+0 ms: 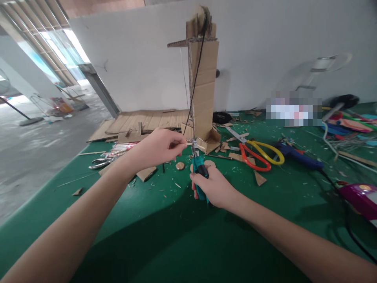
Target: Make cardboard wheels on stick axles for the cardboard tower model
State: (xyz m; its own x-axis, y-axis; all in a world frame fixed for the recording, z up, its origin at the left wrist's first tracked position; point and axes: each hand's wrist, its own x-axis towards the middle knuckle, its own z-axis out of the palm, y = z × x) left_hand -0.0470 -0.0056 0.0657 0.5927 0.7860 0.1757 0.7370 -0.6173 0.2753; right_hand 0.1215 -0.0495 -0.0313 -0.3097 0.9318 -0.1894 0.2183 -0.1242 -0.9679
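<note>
My left hand (161,147) pinches a thin wooden stick (189,144) between thumb and fingers. My right hand (216,186) is wrapped round the teal and black handles of a pair of pliers (199,165). The pliers' metal jaws are at the stick, just right of my left fingertips, and a short end of it shows beyond them. Whether the jaws bite into the stick is too small to tell. Right behind the jaws stands a tall cardboard tower (204,86), a round cardboard wheel on its top and a black cord hanging down its side.
Scissors (255,153) with red and yellow handles lie right of the tower, beside a blue glue gun (303,157). A magenta object (361,200) is at the right edge. Flat cardboard (147,122) lies at the back left; scraps litter the green table (165,243).
</note>
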